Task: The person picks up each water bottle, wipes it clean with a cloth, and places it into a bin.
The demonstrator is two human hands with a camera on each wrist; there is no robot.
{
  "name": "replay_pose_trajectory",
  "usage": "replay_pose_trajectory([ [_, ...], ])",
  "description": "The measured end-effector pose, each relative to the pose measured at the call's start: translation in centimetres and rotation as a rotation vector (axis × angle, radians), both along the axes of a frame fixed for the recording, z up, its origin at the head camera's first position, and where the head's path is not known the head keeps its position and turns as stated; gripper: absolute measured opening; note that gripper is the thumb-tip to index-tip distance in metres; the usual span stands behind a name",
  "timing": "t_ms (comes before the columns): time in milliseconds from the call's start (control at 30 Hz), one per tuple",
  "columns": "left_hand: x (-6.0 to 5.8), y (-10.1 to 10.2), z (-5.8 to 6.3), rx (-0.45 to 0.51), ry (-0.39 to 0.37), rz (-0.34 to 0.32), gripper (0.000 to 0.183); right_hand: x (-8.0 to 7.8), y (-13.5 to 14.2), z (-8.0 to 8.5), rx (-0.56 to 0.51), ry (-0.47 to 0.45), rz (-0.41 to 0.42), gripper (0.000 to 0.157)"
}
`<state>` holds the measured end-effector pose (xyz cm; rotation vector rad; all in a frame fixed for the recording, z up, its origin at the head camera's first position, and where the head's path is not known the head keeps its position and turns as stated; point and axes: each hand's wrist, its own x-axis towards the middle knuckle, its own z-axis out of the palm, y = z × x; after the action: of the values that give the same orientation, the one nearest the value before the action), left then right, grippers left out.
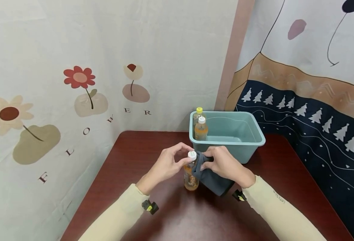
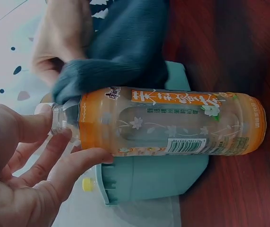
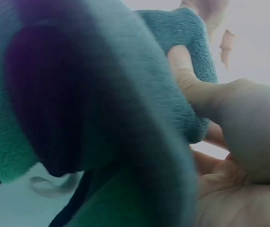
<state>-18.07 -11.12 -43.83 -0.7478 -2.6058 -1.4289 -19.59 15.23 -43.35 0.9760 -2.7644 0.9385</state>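
Note:
A clear plastic drink bottle (image 1: 191,180) with an orange label and white cap stands upright on the table. The left hand (image 1: 168,162) holds it near the top, thumb and fingers around the neck and cap, as the left wrist view of the bottle (image 2: 173,125) also shows. A dark blue-grey towel (image 1: 214,180) is pinched by the right hand (image 1: 223,164) and lies against the bottle's upper side. In the right wrist view, the thumb presses on the towel (image 3: 173,28), whose hanging folds hide much of that view.
Behind the hands, a light teal plastic bin (image 1: 228,144) stands on the dark red table (image 1: 138,150). Inside at its left end are a white-capped bottle (image 1: 201,131) and a yellow-capped bottle (image 1: 199,111). Printed fabric walls (image 1: 171,60) border the table's back and right.

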Motion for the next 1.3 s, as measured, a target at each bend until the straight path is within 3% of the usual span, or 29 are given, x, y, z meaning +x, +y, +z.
replay_pose_trajectory([
  [200, 0.0, 0.1, 0.0, -0.015, 0.001, -0.003, 0.033, 0.2, -0.5, 0.9, -0.056, 0.054, -0.005, 0.028],
  [433, -0.1, 0.1, -0.1, 0.001, -0.006, -0.012, 0.032, 0.3, -0.6, 0.9, -0.054, 0.049, -0.015, 0.029],
  [867, 0.2, 0.2, 0.1, -0.023, -0.008, 0.008, 0.032, 0.5, -0.8, 1.4, 0.087, 0.046, -0.001, 0.030],
  [1067, 0.4, 0.3, 0.2, -0.045, -0.005, 0.020, 0.033, 0.4, -0.4, 0.7, 0.106, -0.019, 0.002, 0.027],
  [1300, 0.3, 0.3, 0.1, -0.034, 0.023, 0.005, 0.032, -0.2, 0.2, -1.5, 0.099, -0.038, 0.048, 0.010],
])
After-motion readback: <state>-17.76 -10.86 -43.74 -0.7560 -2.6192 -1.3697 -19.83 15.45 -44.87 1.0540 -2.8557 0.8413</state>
